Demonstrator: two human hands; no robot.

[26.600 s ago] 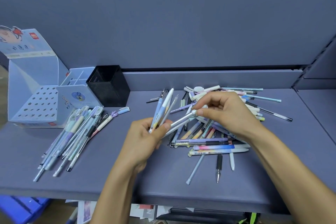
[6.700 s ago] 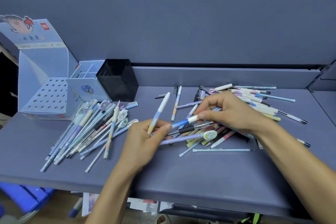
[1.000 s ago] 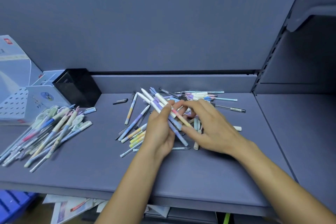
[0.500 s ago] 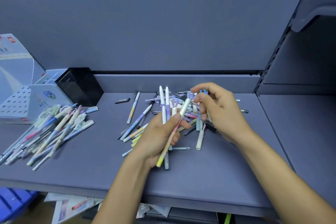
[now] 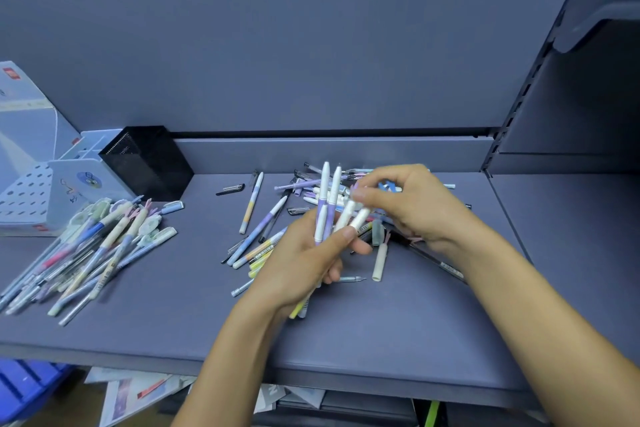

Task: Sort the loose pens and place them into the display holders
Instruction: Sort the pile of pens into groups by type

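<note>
My left hand (image 5: 301, 263) grips a small bunch of white-and-purple pens (image 5: 327, 198), tips pointing up, above the shelf. My right hand (image 5: 412, 204) hovers just right of it and pinches the top of one white pen (image 5: 360, 217) leaning into that bunch. Under and behind both hands lies the unsorted heap of loose pens (image 5: 263, 229). A sorted pile of pens (image 5: 93, 246) lies at the left. At the back left stand a black mesh holder (image 5: 145, 159), a pale blue divided holder (image 5: 76, 180) and a perforated display box (image 5: 24, 191).
The grey shelf (image 5: 381, 329) ends in a front edge near me, with papers and a blue crate (image 5: 24, 388) below it. A slotted upright (image 5: 519, 94) and a side shelf bound the right. A loose black cap (image 5: 230, 189) lies behind the heap.
My left hand has raised the bunch of pens more upright. My right hand has dropped from above the heap and now pinches a white pen against the bunch.
</note>
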